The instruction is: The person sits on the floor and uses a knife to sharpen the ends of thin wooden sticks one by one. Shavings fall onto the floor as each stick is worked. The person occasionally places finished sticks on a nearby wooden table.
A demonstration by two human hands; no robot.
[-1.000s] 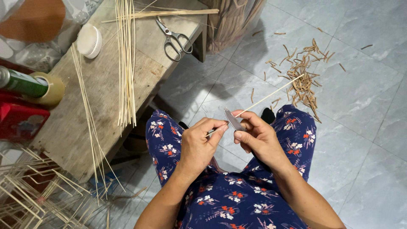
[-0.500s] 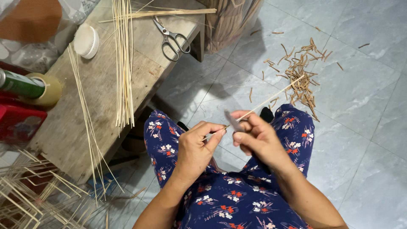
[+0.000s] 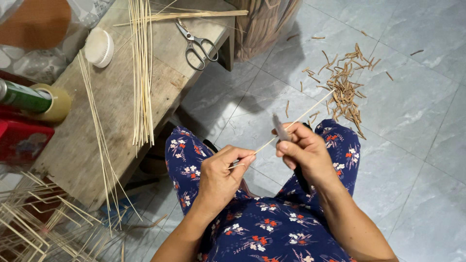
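Observation:
My left hand (image 3: 221,177) pinches the near end of a thin pale bamboo stick (image 3: 310,107) that slants up and to the right over my lap. Just beyond it, my right hand (image 3: 305,151) grips a small knife (image 3: 280,128) with its grey blade upright against the stick. Both hands hover above my knees, which are clothed in dark blue floral fabric (image 3: 262,228).
A wooden bench (image 3: 97,121) at left carries a bundle of thin sticks (image 3: 141,73), scissors (image 3: 196,44), a white round lid (image 3: 99,47), a tape roll (image 3: 54,103) and a green can (image 3: 22,97). Brown shavings (image 3: 344,87) litter the grey tiled floor. A stick frame (image 3: 34,228) lies at lower left.
The knife hand has slid a little up and to the right along the stick, away from the left hand. The left hand keeps its pinch.

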